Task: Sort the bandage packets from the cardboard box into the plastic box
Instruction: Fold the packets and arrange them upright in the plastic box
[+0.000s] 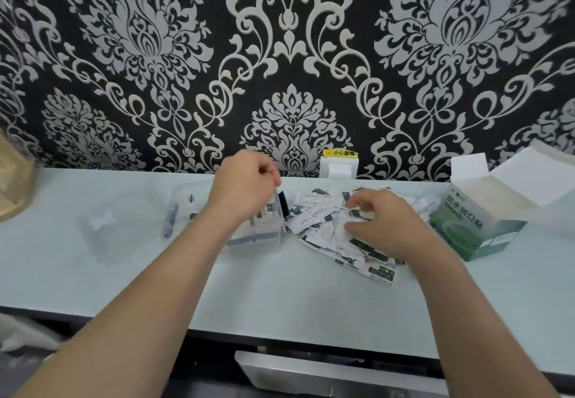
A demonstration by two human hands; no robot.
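Head view, itemised against the plastic box [258,236].

Plastic box: clear, thin-walled, rectangular, standing on a smooth pale table [280,298]. It contains flat packets set on edge, white with dark print.

Left hand [245,187]: directly above the plastic box, fingers curled downward near its far right corner. Whether they pinch anything cannot be told.

Bandage packets [323,233]: a loose heap just right of the plastic box. They are flat paper rectangles, white with dark green panels, overlapping at all angles.

Right hand [385,223]: on the heap, thumb and forefinger closed on one packet [357,211].

Cardboard box [476,226]: further right of the plastic box, beyond the heap. It is green and white printed card with the top flaps open and a pale interior.

Lid [102,226]: clear moulded plastic, lying flat on the table left of the plastic box.

Wallpaper [289,55]: behind the plastic box, black with a raised silver damask pattern.
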